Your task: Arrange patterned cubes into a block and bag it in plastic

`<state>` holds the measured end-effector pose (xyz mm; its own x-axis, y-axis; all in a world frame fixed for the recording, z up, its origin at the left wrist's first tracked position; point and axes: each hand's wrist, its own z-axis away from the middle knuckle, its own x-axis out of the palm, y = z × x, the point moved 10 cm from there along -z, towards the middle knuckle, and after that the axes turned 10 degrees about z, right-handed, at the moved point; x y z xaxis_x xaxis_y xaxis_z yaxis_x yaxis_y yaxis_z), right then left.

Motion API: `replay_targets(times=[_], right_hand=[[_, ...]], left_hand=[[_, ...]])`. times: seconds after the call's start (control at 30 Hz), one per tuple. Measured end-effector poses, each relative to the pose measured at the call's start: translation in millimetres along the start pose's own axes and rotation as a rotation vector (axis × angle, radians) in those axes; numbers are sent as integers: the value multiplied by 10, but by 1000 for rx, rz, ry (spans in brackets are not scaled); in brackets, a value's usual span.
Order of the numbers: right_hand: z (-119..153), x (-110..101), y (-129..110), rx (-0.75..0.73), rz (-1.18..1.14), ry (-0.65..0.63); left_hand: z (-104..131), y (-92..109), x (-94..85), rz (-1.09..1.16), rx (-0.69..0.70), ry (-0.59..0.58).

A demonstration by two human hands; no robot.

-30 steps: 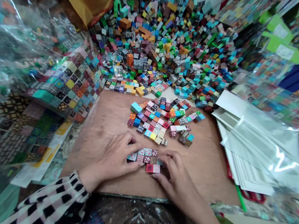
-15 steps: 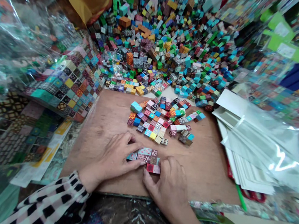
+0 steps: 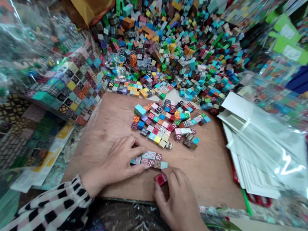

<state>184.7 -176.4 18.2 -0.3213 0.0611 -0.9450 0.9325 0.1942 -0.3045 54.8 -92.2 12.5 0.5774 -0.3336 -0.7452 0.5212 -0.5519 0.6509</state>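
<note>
A small cluster of patterned cubes, pink, white, brown and pale blue, lies in two rows on the brown board. My left hand rests on the board, with thumb and forefinger closed around the cluster's left end. A red cube with a darker centre is pinched between the thumb and fingers of my right hand. It sits just below the cluster's right end, apart from it. My right fingers partly cover whatever is joined to the red cube.
Loose patterned cubes lie farther back on the board. Behind it rises a large heap of coloured cubes. At left stand a stack of patterned cubes and clear plastic bags. White cards and red scissors lie right.
My right hand has drawn the red cube slightly right and down, away from the cluster, and turned it. A pale blue cube at the cluster's right end is now uncovered. My left hand stays put.
</note>
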Motion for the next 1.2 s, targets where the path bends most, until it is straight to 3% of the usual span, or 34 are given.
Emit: replay_targets(times=[0.23,0.37,0.5,0.73,0.93,1.2], right_hand=[[55,-115,125,-57,-307,-139],[-51,-245,520,145,-430,35],[-153,-177,793,292,-265,152],[-316,-65,541,97,-200,79],[-284,-75,494,14,-177,41],[-333,100,258,-44,-78,-68]], left_hand=[[-8,2,8,-12,-2,-3],[-5,3,17,-22,17,4],[0,14,15,-17,22,-4],[13,18,1,-6,42,-12],[22,23,25,-13,64,-14],[34,81,30,47,86,-47]])
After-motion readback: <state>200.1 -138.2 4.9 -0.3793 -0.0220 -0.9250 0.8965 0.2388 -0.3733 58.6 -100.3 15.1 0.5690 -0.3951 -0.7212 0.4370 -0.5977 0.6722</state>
